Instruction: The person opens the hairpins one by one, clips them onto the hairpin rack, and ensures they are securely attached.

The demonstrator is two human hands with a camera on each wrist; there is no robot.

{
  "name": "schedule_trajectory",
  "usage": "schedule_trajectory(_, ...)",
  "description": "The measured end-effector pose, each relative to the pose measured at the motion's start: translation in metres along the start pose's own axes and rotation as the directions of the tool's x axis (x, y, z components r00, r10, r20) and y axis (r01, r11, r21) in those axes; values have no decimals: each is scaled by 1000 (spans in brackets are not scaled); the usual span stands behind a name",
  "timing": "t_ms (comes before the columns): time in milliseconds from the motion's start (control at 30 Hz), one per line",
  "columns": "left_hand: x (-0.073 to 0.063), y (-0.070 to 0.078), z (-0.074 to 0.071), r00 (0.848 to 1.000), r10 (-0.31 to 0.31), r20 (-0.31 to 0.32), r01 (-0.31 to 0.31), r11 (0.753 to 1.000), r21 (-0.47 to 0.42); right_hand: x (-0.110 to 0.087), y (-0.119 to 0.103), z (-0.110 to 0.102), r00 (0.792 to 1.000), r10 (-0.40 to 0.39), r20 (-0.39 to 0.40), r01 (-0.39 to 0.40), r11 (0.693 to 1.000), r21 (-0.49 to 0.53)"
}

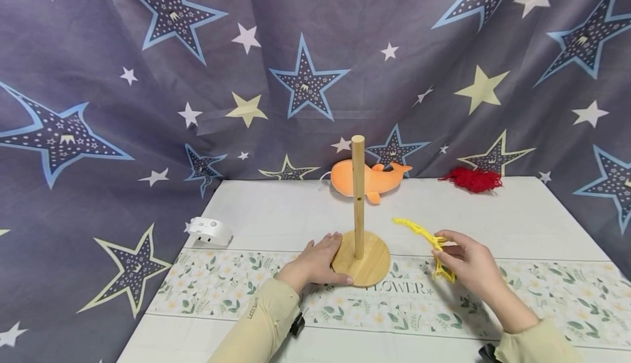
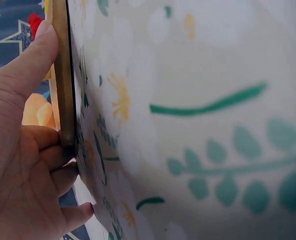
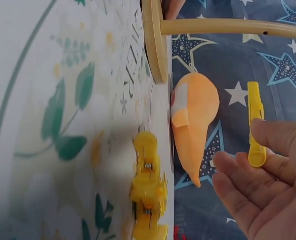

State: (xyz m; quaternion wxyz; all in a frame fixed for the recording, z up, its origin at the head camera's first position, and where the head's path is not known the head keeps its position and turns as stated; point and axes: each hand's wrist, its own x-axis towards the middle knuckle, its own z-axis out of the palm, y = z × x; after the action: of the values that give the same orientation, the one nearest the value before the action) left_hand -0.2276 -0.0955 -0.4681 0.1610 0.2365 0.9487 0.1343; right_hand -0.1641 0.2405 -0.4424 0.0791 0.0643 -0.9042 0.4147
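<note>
A wooden stand, a round base with an upright post, stands on the table. My left hand holds the left edge of its base, thumb at the front and fingers farther back; in the left wrist view the thumb lies along the rim. To the right of the stand, my right hand pinches a yellow plastic thing with jointed arms just above the table. In the right wrist view one arm rises past the thumb, and a lower part shows small metal springs. Its exact kind is unclear.
An orange plush whale lies behind the post, against the starred curtain. Red yarn sits at the back right. A white rounded plastic object is near the table's left edge. A flower-print strip crosses the table.
</note>
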Motion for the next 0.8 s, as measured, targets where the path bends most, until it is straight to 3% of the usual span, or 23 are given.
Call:
schedule_trajectory(267, -2, -1, 0, 1000, -3, -4, 3, 1000, -6, 5, -6, 9, 998, -53, 26, 54, 998, -23)
schedule_trajectory(800, 0, -4, 2, 1000, -17, -2, 17, 1000, -18, 9, -16, 26, 992, -99, 76, 111, 980, -166)
